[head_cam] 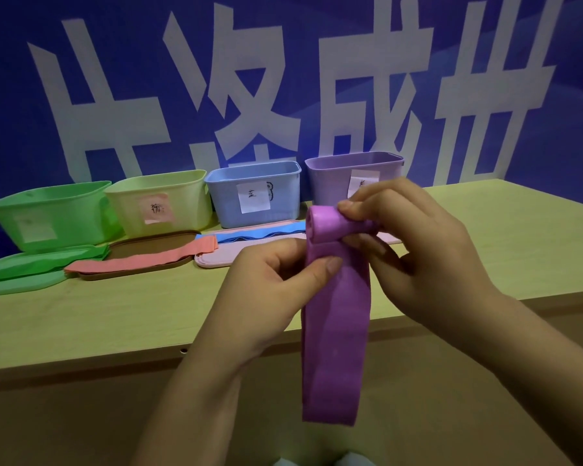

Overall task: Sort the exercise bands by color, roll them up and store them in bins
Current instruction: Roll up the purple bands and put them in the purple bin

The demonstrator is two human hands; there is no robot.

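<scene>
Green bands (44, 264) sit at 9 o'clock and pink bands (142, 262) next along, all flat on lids below the bins (253, 193). Left hand (266, 284) pinches the purple band (335, 331) just under the roll; right hand (414, 250) curls fingers round the roll itself at 12 o'clock. The long tail hangs free past the table edge (81, 361), so I reckon a slack pinch lets the springy roll unwind.
</scene>
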